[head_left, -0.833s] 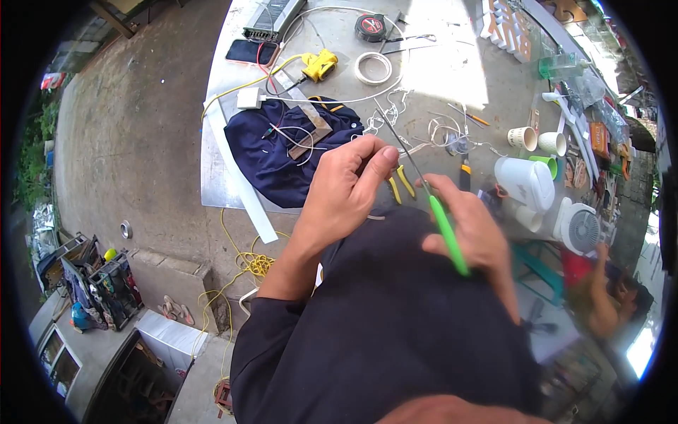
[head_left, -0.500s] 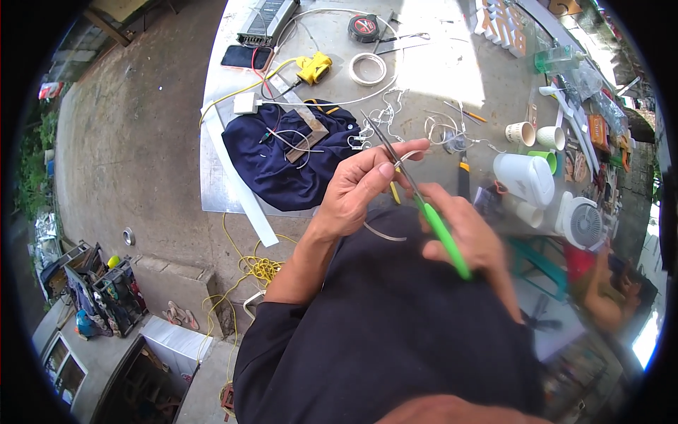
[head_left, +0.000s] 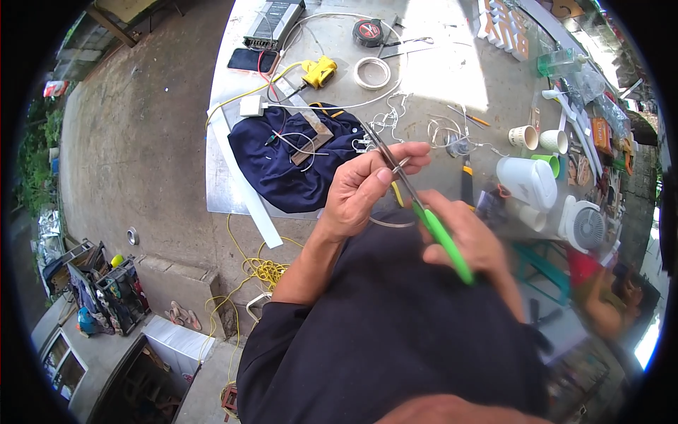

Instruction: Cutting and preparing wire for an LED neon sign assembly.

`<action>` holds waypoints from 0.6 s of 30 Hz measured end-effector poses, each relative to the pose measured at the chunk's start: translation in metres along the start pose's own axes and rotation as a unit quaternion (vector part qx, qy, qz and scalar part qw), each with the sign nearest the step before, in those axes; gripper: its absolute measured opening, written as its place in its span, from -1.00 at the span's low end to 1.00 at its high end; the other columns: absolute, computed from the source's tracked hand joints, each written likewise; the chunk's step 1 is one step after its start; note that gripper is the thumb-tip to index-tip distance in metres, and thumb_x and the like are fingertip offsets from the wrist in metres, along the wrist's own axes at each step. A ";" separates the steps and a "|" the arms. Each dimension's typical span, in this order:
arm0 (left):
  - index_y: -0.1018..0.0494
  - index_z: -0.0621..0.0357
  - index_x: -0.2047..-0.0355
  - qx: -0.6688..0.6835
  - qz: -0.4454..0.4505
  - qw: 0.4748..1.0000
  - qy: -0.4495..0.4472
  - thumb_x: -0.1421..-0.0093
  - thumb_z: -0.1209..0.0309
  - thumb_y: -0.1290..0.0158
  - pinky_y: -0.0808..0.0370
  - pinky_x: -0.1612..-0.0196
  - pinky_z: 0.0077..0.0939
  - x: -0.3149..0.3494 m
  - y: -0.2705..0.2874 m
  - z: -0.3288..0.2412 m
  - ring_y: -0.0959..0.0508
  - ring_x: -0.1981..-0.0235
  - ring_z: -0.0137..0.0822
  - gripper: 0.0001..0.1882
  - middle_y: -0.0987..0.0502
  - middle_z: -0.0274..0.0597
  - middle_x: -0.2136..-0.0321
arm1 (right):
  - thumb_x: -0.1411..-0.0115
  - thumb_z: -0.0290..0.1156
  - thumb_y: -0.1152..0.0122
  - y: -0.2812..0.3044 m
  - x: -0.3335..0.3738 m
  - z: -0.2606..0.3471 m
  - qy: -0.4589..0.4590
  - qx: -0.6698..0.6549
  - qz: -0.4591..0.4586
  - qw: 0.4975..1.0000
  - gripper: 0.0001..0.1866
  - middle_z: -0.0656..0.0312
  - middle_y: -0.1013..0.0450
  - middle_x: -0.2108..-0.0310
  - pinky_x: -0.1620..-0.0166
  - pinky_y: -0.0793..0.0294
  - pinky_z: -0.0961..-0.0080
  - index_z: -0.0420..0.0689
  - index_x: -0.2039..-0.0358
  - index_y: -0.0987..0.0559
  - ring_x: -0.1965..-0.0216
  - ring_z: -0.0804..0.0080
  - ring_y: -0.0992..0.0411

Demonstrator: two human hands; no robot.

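My left hand (head_left: pixel 357 187) is closed, pinching a thin whitish wire (head_left: pixel 393 225) between thumb and fingers, with the index finger stretched to the right. A length of this wire hangs in a curve below the fingers. My right hand (head_left: pixel 466 230), partly blurred, grips scissors with green handles (head_left: pixel 443 244). Their long metal blades point up and to the left, crossing the wire at my left fingertips. Whether the blades have cut into it, I cannot tell. Just past my left hand, a dark blue cloth (head_left: pixel 275 173) lies on the table with cut wires and an L-shaped piece on it.
On the metal table (head_left: pixel 332 53) are a tape measure (head_left: pixel 368 32), a tape roll (head_left: pixel 372 73), a yellow connector (head_left: pixel 319 72), a phone (head_left: pixel 253 60) and loose white wires. Cups, a white jug (head_left: pixel 526 182) and a small fan (head_left: pixel 583 222) stand at right. Another person sits beyond.
The whole view has shifted slightly, moving the table a little to the right. The wire's hanging end has swung right, and the scissors have turned slightly at my left fingertips.
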State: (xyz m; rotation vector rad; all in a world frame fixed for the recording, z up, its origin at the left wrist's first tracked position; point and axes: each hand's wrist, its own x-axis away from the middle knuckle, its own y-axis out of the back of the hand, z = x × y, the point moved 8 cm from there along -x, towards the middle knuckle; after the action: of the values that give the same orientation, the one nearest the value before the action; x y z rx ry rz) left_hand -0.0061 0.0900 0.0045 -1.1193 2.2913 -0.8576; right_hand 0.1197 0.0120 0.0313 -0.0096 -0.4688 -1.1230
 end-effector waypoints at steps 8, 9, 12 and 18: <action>-0.34 0.25 0.44 0.030 -0.012 0.999 0.013 -0.45 0.40 0.12 -0.37 -0.29 -0.04 0.003 -0.003 0.005 -0.48 -0.19 -0.01 -0.72 -0.38 0.33 -0.21 | 0.10 0.17 -0.58 0.005 0.003 0.010 0.026 0.042 -0.005 0.999 -0.06 0.09 -0.40 0.60 0.39 -0.37 0.33 -0.28 -0.08 -0.42 0.55 0.20 -0.43; -0.33 0.23 0.44 0.033 -0.013 0.999 0.012 -0.45 0.38 0.13 -0.35 -0.30 -0.02 0.003 -0.001 0.004 -0.47 -0.20 0.00 -0.71 -0.37 0.34 -0.21 | 0.10 0.16 -0.59 0.005 0.006 0.010 0.030 0.046 -0.008 0.998 -0.06 0.09 -0.41 0.59 0.38 -0.39 0.34 -0.28 -0.08 -0.42 0.54 0.21 -0.44; -0.33 0.20 0.42 0.034 -0.027 0.999 0.013 -0.48 0.34 0.16 -0.34 -0.31 -0.01 0.002 0.008 0.001 -0.47 -0.21 0.02 -0.70 -0.38 0.37 -0.20 | 0.07 -0.10 -0.64 0.005 0.019 0.001 0.009 0.001 0.002 1.000 -0.17 0.12 -0.51 0.52 0.30 -0.47 0.44 -0.27 -0.10 -0.43 0.48 0.33 -0.52; -0.32 0.21 0.32 0.044 -0.029 0.998 0.029 -0.53 0.27 0.21 -0.48 -0.21 -0.12 -0.002 0.018 0.000 -0.56 -0.10 0.00 -0.69 -0.49 0.35 -0.08 | -0.04 -0.50 -0.56 0.028 0.045 -0.016 0.003 -0.202 -0.220 0.954 -0.28 0.21 -0.61 0.32 0.16 -0.52 0.58 -0.19 -0.20 -0.41 0.32 0.51 -0.57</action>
State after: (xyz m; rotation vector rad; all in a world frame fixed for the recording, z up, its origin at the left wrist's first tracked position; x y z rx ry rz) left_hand -0.0145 0.0996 -0.0079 -1.1402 2.2539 -1.0160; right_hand 0.1651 -0.0184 0.0391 -0.2698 -0.2308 -1.6445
